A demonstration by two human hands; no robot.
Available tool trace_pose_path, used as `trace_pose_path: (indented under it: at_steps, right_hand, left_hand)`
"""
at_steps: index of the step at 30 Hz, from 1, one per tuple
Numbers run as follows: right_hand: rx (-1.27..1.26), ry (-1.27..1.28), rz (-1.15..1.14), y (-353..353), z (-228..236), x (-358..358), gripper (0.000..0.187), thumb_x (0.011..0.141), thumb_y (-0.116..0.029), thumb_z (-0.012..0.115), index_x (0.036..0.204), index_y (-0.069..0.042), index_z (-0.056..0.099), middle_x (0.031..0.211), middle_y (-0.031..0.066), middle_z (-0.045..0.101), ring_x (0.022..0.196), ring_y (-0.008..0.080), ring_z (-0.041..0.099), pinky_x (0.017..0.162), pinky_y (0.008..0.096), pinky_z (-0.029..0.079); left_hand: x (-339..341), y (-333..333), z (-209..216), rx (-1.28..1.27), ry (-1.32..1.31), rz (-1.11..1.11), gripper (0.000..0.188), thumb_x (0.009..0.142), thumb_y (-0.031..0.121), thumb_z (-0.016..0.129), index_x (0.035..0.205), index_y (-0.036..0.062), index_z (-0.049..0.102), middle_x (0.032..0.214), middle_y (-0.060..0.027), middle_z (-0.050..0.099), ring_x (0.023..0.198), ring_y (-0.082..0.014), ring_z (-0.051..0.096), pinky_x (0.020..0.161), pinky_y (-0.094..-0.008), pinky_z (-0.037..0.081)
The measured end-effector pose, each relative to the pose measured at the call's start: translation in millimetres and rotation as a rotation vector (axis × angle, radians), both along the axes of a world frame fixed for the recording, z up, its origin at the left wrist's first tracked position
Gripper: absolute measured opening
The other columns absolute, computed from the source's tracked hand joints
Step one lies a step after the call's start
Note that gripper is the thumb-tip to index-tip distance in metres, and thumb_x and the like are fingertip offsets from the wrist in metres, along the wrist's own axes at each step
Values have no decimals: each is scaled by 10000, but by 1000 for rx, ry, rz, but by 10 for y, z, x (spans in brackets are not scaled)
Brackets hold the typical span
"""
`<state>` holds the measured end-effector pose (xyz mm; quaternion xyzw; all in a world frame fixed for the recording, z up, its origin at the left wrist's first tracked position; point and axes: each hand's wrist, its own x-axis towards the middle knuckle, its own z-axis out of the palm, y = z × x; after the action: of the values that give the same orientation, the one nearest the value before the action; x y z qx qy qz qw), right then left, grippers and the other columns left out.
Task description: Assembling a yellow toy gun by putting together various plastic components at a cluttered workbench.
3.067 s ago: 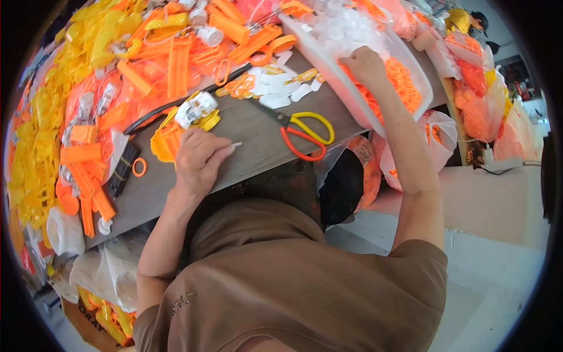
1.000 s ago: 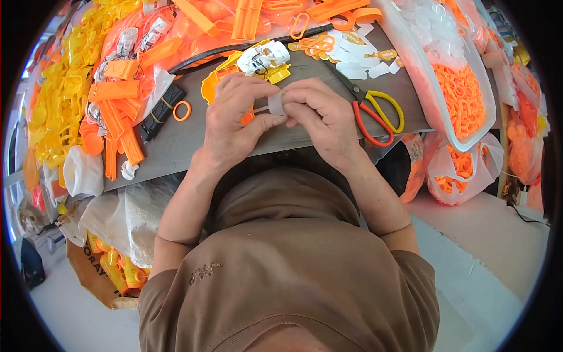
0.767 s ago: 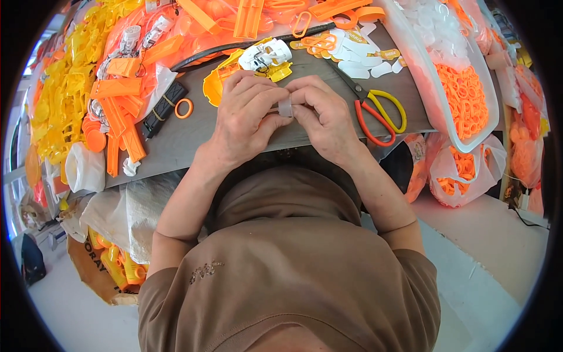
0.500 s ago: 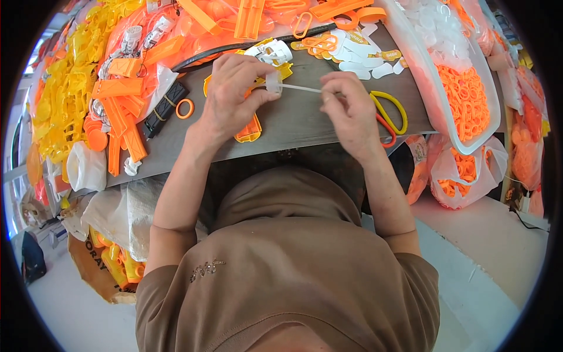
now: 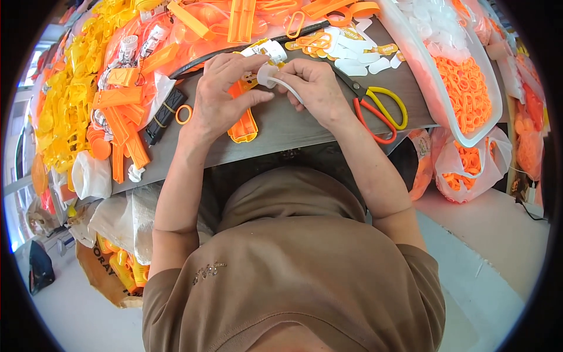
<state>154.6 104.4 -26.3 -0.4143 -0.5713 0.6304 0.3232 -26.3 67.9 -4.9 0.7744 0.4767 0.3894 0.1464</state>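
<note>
Pinched in my right hand (image 5: 316,91) is a small translucent white plastic cap (image 5: 267,75) with a narrow curved white strip (image 5: 291,89) trailing from it. My left hand (image 5: 220,100) is close by with thumb and fingers spread around the cap's left side; whether a fingertip touches it is hard to tell. Beneath and behind the left hand lies an orange-and-yellow plastic housing (image 5: 243,128), with a white mechanism part (image 5: 271,50) beyond it, both partly covered by the hand. Scissors (image 5: 382,108) with one yellow and one red handle rest beside my right wrist.
Orange plastic pieces (image 5: 120,123) and yellow parts (image 5: 73,111) pile up on the left. A black battery-like block (image 5: 165,117) and an orange ring (image 5: 184,114) sit nearer. White tags (image 5: 352,50) lie at the back. A translucent bin (image 5: 466,139) holds orange rings (image 5: 463,94) on the right.
My right hand has moved left and now holds the cap that my left hand held. The left fingers have spread apart. The strip, stretched straight before, now curves, and the scissors are more exposed.
</note>
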Motion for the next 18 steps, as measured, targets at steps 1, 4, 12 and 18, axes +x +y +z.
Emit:
trace_pose_path:
  at_steps: [1,4,12,18]
  right_hand:
    - [0,6,-2,-17,-34,2,199,874,-209,622,851,-11,634,622,-17,535,498,39,477,449,190,391]
    - [197,-83,-96,-69,-84,-7,206,875,-202,621,803,-9,620,608,-17,527,482,40,469,437,195,379]
    - [-101,180,-266,-109,-78,37,321,917,-109,488,1196,42,437,1050,151,555,865,192,608,653,319,559]
    - [-273,334,-186,-135,-37,-3,409,889,-46,473,1266,53,347,1107,197,539,973,278,609,775,388,551]
  left_hand:
    - [25,-11,32,-7,-34,-2,382,661,131,764,1016,70,639,879,-25,637,899,-208,547,866,-351,393]
    - [-16,26,31,33,113,-35,342,711,124,730,1031,63,626,889,-28,631,906,-209,547,865,-352,387]
    - [-2,197,-8,21,97,-87,241,767,92,669,1006,73,641,914,-40,632,906,-224,544,844,-346,408]
    - [27,170,-25,-41,24,-95,246,751,47,676,995,77,663,921,-54,646,879,-221,554,763,-325,464]
